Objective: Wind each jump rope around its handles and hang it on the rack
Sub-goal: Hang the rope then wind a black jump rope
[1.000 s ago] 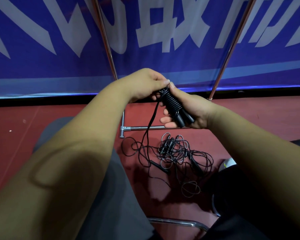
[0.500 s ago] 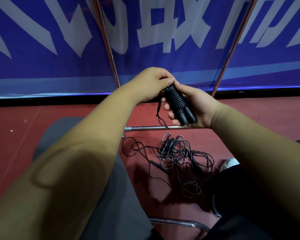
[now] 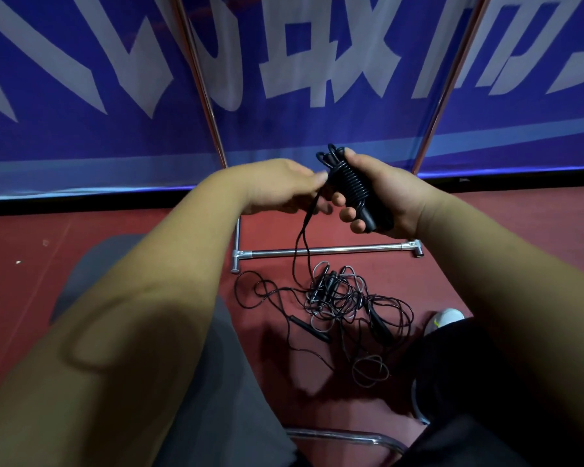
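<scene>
My right hand (image 3: 383, 193) grips a black jump rope bundle (image 3: 353, 188), its cord coiled tightly round the two handles held together. My left hand (image 3: 284, 187) pinches the loose cord just left of the bundle; a thin loop of that cord (image 3: 300, 244) hangs down toward the floor. On the red floor below lies a tangle of other black and grey jump ropes (image 3: 338, 298) with several handles in it. The rack's chrome base bar (image 3: 327, 251) lies just beyond the tangle, with two uprights (image 3: 199, 82) rising from it.
A blue banner (image 3: 81, 129) with white characters hangs behind the rack. My grey trouser leg (image 3: 216, 382) is at bottom centre, a dark leg at right, a white shoe (image 3: 447, 318) by the tangle. A chrome chair tube (image 3: 344, 436) crosses the bottom.
The bundle has turned more upright and risen slightly. My left hand has slid off the top of the bundle to its left side, drawing out a longer hanging loop of cord.
</scene>
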Available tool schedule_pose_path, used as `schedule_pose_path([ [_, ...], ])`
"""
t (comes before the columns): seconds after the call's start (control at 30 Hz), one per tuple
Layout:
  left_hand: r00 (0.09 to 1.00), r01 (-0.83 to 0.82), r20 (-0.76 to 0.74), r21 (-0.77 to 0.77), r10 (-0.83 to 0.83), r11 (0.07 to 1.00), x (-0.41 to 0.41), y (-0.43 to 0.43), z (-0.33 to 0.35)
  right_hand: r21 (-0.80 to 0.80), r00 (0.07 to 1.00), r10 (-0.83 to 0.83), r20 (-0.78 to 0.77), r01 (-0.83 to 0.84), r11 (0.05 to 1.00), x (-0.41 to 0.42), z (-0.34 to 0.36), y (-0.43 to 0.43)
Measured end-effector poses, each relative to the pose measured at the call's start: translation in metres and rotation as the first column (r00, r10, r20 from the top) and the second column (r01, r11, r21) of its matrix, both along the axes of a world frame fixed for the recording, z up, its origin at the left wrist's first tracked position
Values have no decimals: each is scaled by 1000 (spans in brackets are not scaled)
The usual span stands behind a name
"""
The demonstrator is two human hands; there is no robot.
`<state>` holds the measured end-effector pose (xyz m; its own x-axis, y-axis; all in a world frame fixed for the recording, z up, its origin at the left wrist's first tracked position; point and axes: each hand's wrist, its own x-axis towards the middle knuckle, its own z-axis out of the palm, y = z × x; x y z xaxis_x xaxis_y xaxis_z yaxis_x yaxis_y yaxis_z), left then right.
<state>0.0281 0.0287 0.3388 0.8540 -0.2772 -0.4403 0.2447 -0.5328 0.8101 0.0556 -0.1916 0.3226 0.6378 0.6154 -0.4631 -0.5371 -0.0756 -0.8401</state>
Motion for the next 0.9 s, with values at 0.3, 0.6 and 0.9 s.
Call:
schedule_pose_path([
  [0.3, 975, 112, 155, 261, -156, 959, 2, 10, 1, -27, 995, 102, -19, -102, 994, 3, 6, -12],
  [0.6, 961, 114, 188, 402, -204, 909, 3, 9, -3, 101, 895, 416, -163, -404, 909, -12, 6, -8],
  [0.9, 950, 122, 261, 191, -170, 974, 1, -6, 5, -11, 815, 521, -254, -541, 841, -38, -15, 10],
])
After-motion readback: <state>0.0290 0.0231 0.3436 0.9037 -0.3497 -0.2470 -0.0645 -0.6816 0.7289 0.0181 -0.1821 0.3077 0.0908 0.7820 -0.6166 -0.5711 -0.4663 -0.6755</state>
